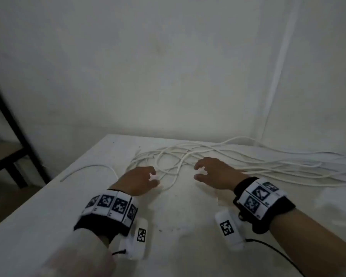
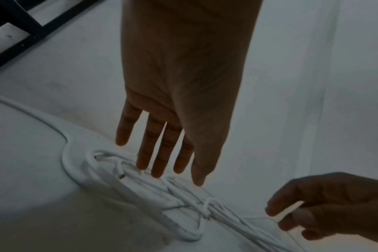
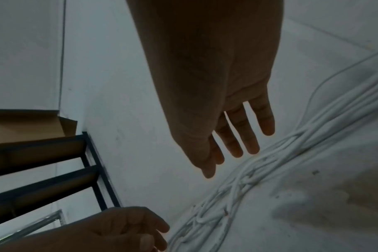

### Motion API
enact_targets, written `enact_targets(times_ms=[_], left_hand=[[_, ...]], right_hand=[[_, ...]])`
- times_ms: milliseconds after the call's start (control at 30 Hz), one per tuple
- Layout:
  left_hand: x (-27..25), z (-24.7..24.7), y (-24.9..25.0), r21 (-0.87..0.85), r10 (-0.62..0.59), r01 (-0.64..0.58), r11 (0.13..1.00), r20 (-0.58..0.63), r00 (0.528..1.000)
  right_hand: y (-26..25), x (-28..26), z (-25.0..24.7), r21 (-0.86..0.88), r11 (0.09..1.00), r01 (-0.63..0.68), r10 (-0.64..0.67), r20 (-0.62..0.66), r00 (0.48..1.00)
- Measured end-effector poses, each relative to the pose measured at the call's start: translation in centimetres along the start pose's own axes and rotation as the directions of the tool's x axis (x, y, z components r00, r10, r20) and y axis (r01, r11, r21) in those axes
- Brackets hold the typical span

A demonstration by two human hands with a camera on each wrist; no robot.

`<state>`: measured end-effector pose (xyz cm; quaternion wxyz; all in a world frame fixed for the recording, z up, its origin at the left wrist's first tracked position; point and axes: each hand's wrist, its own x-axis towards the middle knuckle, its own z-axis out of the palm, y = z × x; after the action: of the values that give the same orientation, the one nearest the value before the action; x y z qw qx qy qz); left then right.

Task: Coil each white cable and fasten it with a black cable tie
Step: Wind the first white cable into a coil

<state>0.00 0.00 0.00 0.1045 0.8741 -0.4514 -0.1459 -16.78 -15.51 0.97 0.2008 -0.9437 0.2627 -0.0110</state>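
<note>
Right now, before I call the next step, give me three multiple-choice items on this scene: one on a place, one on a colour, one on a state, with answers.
1. Where do the white cables lie?
A) on the table, just beyond the left hand and right hand, trailing off to the right
B) on the floor
C) hanging on the wall

2. What colour is the shelf frame at the left?
A) white
B) black
C) red

3. What state are the cables in?
A) coiled and tied
B) a loose tangle with no tie on it
C) wound on a reel

Answers: 1 A, the head view shows the strands spread on the tabletop ahead of the fingers; 2 B, its bars are dark against the pale wall; 3 B, the strands cross loosely and no black tie shows.
</note>
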Motion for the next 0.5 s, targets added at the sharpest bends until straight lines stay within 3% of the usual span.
enact_targets(times_ms=[100,233,400,500], left_hand=[[2.0,0.6,0.0,0.038,-0.042,0.041,0.998,0.024,0.999],[5.0,0.6,0.5,0.071,-0.130,0.134,0.988,-0.059,0.990],[7.4,1.5,1.3,0.147,-0.249,0.258,0.955,-0.078,0.965],[8.4,2.1,1.7,0.133,-0.256,0.265,0.955,-0.078,0.963]], right_hand=[[0.3,2.3,0.5,-0.029,0.999,-0.043,0.044,0.035,0.998],[1.5,5.3,1.1,-0.059,0.995,-0.084,0.088,0.061,0.994],[4.5,7.5,1.2,-0.209,0.965,-0.158,0.151,-0.048,0.987],[7.1,8.1,0.7,-0.163,0.949,-0.269,0.254,-0.108,0.961]])
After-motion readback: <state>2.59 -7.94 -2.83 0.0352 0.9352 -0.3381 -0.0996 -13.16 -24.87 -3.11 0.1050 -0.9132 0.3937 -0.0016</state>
